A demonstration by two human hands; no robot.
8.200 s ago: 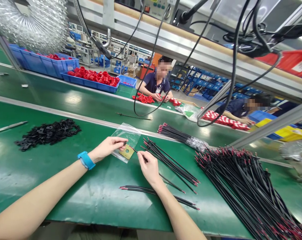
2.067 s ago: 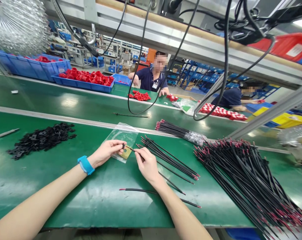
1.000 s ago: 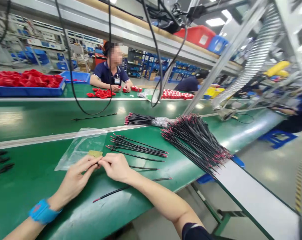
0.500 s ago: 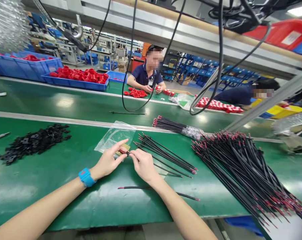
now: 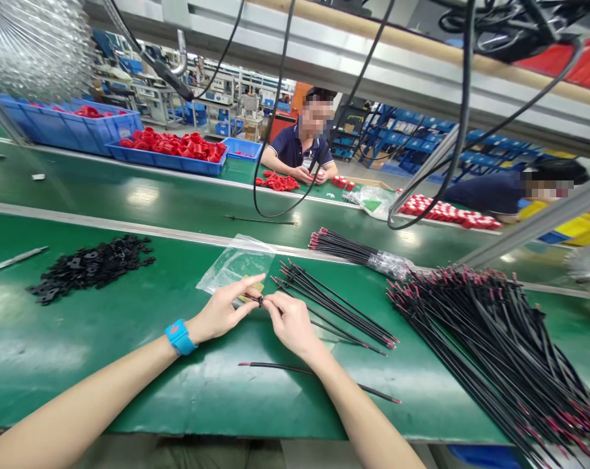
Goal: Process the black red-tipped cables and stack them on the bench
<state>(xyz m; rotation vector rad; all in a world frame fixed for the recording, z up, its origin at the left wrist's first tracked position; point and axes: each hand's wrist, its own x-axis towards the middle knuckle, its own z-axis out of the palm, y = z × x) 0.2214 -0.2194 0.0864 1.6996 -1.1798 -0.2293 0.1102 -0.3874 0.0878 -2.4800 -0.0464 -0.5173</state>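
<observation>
My left hand (image 5: 226,307), with a blue wristband (image 5: 180,337), holds a small black part (image 5: 260,300) between thumb and fingers. My right hand (image 5: 291,320) pinches the same part from the right, its fingertips meeting the left ones. Behind the left fingers, a yellowish piece (image 5: 253,287) lies by a clear plastic bag (image 5: 226,266). Right of the hands, several black cables (image 5: 343,306) with red ends lie on the green table. One single cable (image 5: 275,367) lies nearer, passing under my right wrist.
Black clips (image 5: 96,266) are piled at left beside a metal tool (image 5: 14,260). A large cable heap (image 5: 490,339) covers the right side; a wrapped bundle (image 5: 353,251) lies behind. Black cords (image 5: 465,98) hang overhead. Across the line sits a person (image 5: 299,153) near red parts (image 5: 278,181).
The whole view has shifted, so the table items appear farther right. Both hands remain together at the small black part, with little change in their grip.
</observation>
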